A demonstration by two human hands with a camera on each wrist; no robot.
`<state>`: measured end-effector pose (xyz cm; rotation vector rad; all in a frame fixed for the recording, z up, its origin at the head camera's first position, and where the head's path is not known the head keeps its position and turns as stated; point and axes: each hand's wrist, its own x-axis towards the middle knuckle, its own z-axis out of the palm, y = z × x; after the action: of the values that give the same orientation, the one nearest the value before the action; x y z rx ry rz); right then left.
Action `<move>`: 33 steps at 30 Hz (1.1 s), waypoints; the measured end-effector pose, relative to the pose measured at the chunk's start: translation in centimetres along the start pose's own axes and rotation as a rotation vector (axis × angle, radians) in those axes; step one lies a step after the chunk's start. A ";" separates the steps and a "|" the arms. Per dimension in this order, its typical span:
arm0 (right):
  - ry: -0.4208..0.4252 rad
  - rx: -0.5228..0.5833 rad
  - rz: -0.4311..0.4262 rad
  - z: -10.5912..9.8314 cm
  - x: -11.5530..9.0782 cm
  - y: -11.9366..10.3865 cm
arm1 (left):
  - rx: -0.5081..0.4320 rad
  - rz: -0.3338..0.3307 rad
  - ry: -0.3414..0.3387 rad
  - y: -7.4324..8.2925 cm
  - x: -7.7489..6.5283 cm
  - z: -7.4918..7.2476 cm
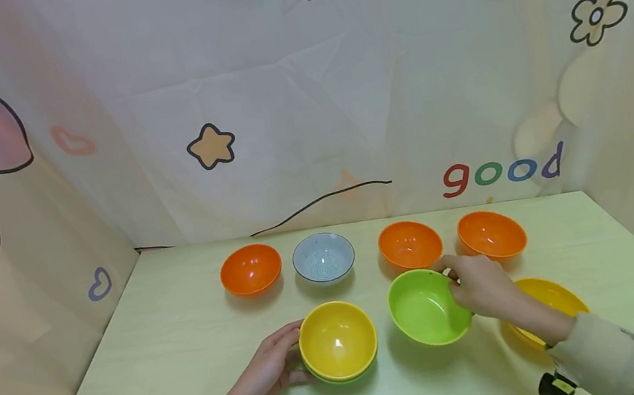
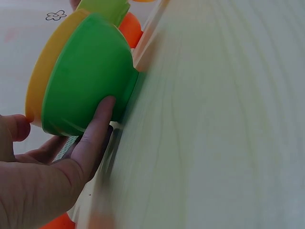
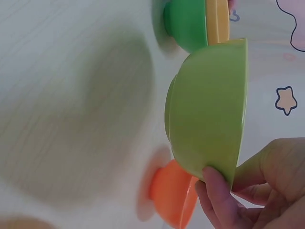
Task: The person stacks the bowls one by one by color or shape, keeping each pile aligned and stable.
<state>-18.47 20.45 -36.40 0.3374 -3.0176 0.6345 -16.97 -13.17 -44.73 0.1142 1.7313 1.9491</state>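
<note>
A light green bowl (image 1: 427, 312) is held up off the table in my right hand (image 1: 483, 285), which pinches its right rim with the thumb and fingers. In the right wrist view the light green bowl (image 3: 209, 109) shows its side and foot, above its shadow on the table. To its left, a yellow bowl (image 1: 338, 341) sits nested inside a darker green bowl (image 2: 90, 71) on the table. My left hand (image 1: 270, 366) holds this stack from the left side, fingers and thumb spread around it. One digit presses low on the green wall, and another touches the yellow rim.
Along the back stand an orange bowl (image 1: 250, 270), a pale blue patterned bowl (image 1: 324, 258) and two more orange bowls (image 1: 409, 245). Another yellow bowl (image 1: 554, 297) is partly hidden under my right forearm. A printed curtain (image 1: 299, 88) hangs behind the table (image 1: 151, 337).
</note>
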 end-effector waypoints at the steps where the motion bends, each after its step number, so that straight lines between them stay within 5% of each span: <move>1: 0.004 -0.006 -0.006 -0.1 0.1 -0.1 | -0.001 0.000 -0.001 0.0 0.0 0.0; 33: 0.013 0.021 -0.120 -0.8 3.1 -5.9 | -0.002 0.010 -0.002 -0.2 0.0 0.0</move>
<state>-20.19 14.86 -33.04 0.5089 -2.9524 0.6567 -16.94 -13.17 -44.94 0.1247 1.7306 1.9572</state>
